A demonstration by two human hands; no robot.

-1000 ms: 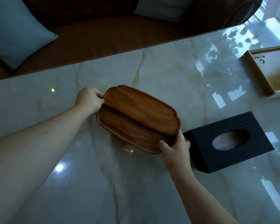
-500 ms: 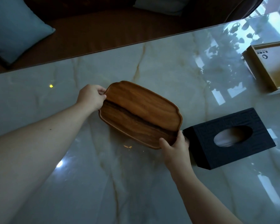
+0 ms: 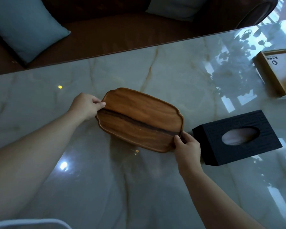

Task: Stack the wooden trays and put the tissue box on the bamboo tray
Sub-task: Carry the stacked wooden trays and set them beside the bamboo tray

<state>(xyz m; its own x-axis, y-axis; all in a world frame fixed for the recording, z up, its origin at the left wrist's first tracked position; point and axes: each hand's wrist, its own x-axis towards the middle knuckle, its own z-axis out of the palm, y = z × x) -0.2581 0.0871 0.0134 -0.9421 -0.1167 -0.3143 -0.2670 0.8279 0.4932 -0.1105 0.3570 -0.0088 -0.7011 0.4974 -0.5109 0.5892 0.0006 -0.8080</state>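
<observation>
I saw the scalloped brown wooden tray (image 3: 139,119) lying diagonally mid-counter, dark grain streak along its length, the black embossed tissue box (image 3: 238,139) flat just beside its right end, the pale bamboo tray (image 3: 271,75) far right.

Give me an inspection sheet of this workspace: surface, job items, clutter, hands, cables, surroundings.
Surface: glossy marble table, pale with tan veins, window and lamp reflections.
Job's things: brown wooden tray, scalloped rim, held at both ends; whether a second tray sits under it cannot be told. Black tissue box right of it, on the table, oval opening up. Bamboo tray at far right, cut off by the frame, nothing seen inside but a label.
Clutter: nothing seen.
Hands: left hand pinches the tray's far-left end; right hand grips its near-right end.
Cables: nothing seen.
Surroundings: brown sofa behind the table, blue cushion.
</observation>
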